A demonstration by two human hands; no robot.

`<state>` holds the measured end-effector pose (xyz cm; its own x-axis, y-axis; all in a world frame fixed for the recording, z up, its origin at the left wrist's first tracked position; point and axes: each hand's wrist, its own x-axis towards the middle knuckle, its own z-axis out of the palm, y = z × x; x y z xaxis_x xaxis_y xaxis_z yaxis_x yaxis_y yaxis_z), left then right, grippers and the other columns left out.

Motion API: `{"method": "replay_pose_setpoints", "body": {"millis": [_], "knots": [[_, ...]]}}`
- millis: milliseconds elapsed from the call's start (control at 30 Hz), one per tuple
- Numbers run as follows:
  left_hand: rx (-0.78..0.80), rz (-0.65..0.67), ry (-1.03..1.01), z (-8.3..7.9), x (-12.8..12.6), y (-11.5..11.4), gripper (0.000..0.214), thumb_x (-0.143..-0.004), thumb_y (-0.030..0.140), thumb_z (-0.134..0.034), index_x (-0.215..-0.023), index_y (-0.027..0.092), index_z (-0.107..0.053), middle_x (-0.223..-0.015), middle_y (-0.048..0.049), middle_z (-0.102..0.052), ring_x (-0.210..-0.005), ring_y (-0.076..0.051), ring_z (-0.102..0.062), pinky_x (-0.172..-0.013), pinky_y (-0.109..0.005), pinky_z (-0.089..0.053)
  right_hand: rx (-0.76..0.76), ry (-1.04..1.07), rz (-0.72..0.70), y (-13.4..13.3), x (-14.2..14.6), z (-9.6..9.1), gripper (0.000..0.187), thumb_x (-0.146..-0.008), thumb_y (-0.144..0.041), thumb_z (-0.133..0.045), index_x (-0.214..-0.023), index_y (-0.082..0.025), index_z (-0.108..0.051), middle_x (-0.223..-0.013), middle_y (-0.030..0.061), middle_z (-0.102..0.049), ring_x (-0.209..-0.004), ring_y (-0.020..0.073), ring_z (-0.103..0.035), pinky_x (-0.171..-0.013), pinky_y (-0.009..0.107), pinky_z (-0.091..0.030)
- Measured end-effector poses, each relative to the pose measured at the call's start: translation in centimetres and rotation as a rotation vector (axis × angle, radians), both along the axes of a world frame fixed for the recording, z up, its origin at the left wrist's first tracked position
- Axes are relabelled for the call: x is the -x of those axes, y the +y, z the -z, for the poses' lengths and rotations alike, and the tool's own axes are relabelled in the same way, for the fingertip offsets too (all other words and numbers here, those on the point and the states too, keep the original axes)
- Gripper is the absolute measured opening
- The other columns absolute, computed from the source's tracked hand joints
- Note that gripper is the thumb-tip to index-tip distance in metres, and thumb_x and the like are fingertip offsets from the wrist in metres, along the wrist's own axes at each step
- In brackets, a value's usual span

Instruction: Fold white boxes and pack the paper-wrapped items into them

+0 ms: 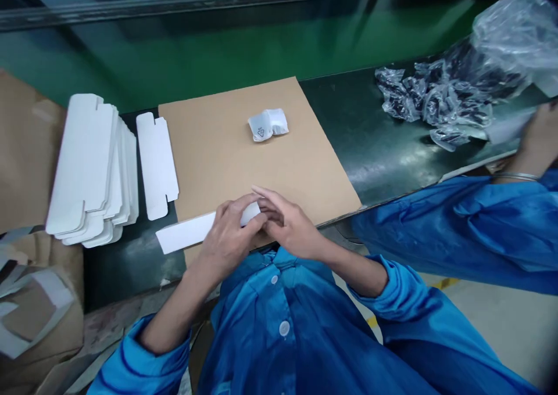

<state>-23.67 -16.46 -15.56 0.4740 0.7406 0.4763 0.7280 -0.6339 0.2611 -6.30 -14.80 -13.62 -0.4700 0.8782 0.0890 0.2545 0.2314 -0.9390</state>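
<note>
A long, narrow white paper box (187, 233) lies along the near edge of a brown cardboard sheet (218, 151). My left hand (229, 232) is wrapped over the box near its right end. At that end, my right hand (294, 226) has its fingers bent against the box, partly hiding the end; the two hands meet there. Farther back on the sheet sits a small white plastic packet (268, 125) with a printed triangle mark. One flattened white box (157, 165) lies at the sheet's left edge.
A stack of flattened white boxes (85, 162) stands left on the dark green bench (349, 128). Cartons (30, 145) crowd the far left. Clear-bagged dark items (436, 93) lie at the right, near a co-worker's hand (538, 130) and blue sleeve (462, 215).
</note>
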Motion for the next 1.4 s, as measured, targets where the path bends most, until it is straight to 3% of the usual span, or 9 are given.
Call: {"method": "replay_pose_setpoints", "body": {"millis": [167,467,633,733,867,967,1100,1233,1400], "knots": [[-0.028,-0.074,-0.083,-1.9,0.4,-0.1,0.043,-0.094,0.029,-0.058,-0.136,0.027,-0.050,-0.146,-0.0145,-0.051,-0.133,-0.027,-0.052,-0.104,-0.044,-0.048,0.026,0.056,0.149,2.8,-1.5,-0.9,0.053,-0.088,-0.021,-0.054,-0.141,-0.022,-0.052,-0.102,0.0059,-0.076,-0.091,0.0214,-0.073,-0.084,0.038,-0.062],[0.302,-0.803,0.069,-1.3,9.4,3.1,0.063,-0.087,0.044,-0.062,-0.136,0.005,-0.053,-0.140,-0.0327,-0.053,-0.130,-0.046,-0.053,-0.099,-0.059,-0.047,-0.462,-0.504,0.710,13.2,-21.1,-6.4,0.030,-0.078,-0.046,-0.069,-0.108,-0.046,-0.072,-0.080,0.0091,-0.071,-0.108,0.0410,-0.064,-0.084,0.068,-0.042],[0.180,-0.880,0.067,-2.3,8.4,3.2,0.033,-0.091,0.027,-0.049,-0.112,0.011,-0.069,-0.095,-0.0197,-0.075,-0.085,-0.032,-0.073,-0.076,-0.043,-0.055,-0.565,-0.469,0.474,8.4,-11.6,-4.8,0.033,-0.090,-0.044,-0.057,-0.120,-0.035,-0.068,-0.115,0.0138,-0.071,-0.104,0.0340,-0.069,-0.089,0.061,-0.052],[0.057,-0.922,0.049,-3.3,6.6,1.7,0.037,-0.093,0.024,-0.044,-0.117,0.011,-0.068,-0.080,-0.0147,-0.076,-0.068,-0.025,-0.072,-0.067,-0.034,-0.053,-0.003,-0.095,0.001,4.9,-1.8,-2.9,0.055,-0.091,-0.046,-0.060,-0.141,-0.024,-0.051,-0.125,0.0138,-0.068,-0.103,0.0250,-0.071,-0.084,0.044,-0.061],[-0.155,-0.537,0.046,-3.0,1.7,-2.3,0.031,-0.092,0.023,-0.057,-0.120,0.018,-0.069,-0.097,-0.0114,-0.078,-0.074,-0.021,-0.074,-0.068,-0.029,-0.055,0.358,0.344,-0.049,4.8,6.1,-1.5,0.061,-0.094,-0.034,-0.055,-0.149,-0.018,-0.037,-0.133,0.0155,-0.063,-0.105,0.0193,-0.069,-0.083,0.033,-0.059],[-0.193,-0.321,-0.047,-3.6,-0.1,-5.1,0.055,-0.087,0.029,-0.070,-0.139,0.022,-0.055,-0.121,-0.0106,-0.073,-0.103,-0.024,-0.072,-0.088,-0.032,-0.057,0.362,0.345,-0.053,6.2,4.8,-1.8,0.043,-0.090,-0.020,-0.056,-0.133,-0.015,-0.055,-0.108,0.0079,-0.074,-0.084,0.0154,-0.069,-0.070,0.026,-0.056],[-0.002,-0.559,-0.526,-6.3,2.5,-4.6,0.084,-0.081,0.039,-0.076,-0.153,0.031,-0.035,-0.152,-0.0102,-0.049,-0.131,-0.030,-0.056,-0.099,-0.043,-0.053,0.157,0.002,-0.449,6.7,-1.4,-4.9,0.028,-0.089,-0.019,-0.061,-0.116,-0.016,-0.067,-0.108,0.0047,-0.074,-0.090,0.0162,-0.069,-0.075,0.026,-0.054],[0.630,-0.412,-0.720,-6.7,5.0,-1.7,0.041,-0.081,0.049,-0.073,-0.110,0.021,-0.075,-0.095,-0.0080,-0.077,-0.079,-0.021,-0.071,-0.063,-0.029,-0.057,-0.290,-0.421,-0.481,4.7,-3.7,-7.0,0.041,-0.094,-0.029,-0.059,-0.135,-0.022,-0.058,-0.125,0.0094,-0.069,-0.109,0.0250,-0.066,-0.094,0.041,-0.051],[0.773,-0.392,-1.013,-4.9,5.0,-1.7,0.030,-0.079,0.040,-0.078,-0.102,0.021,-0.076,-0.081,-0.0037,-0.075,-0.067,-0.012,-0.065,-0.055,-0.019,-0.049,-0.789,-0.677,-0.273,1.7,-3.0,-5.6,0.072,-0.088,-0.043,-0.068,-0.146,-0.007,-0.043,-0.128,0.0230,-0.063,-0.111,0.0357,-0.061,-0.092,0.052,-0.051]]}}
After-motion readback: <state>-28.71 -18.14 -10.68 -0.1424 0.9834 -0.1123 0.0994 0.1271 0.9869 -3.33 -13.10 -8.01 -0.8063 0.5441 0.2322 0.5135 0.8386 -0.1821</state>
